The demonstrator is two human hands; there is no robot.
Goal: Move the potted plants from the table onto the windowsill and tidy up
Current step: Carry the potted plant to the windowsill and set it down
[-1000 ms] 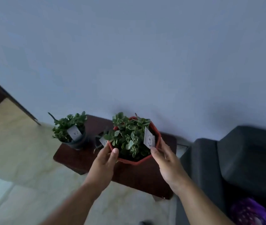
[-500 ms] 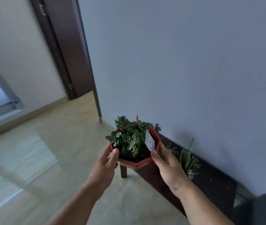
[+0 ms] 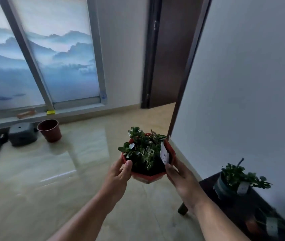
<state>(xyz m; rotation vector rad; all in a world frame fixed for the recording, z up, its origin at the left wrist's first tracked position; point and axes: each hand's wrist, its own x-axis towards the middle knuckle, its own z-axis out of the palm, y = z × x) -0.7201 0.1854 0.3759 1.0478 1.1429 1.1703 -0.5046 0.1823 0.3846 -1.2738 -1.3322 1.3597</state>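
While the frame's lower right edge is cutting off the dark worktop (image 3: 239,208), a blurred plant there is proving hard to make out, and a dark-potted plant (image 3: 232,180) is sitting further up. At lower centre, the left hand (image 3: 119,176) and right hand (image 3: 181,178) are cupping opposite sides of the red potted plant (image 3: 147,157), holding it above the floor. Its white tag (image 3: 164,153) is standing just above the right thumb.

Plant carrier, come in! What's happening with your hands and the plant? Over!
Left hand and right hand both gripping red pot, carried above the floor. Windowsill ahead. Empty brown pot on floor near it.
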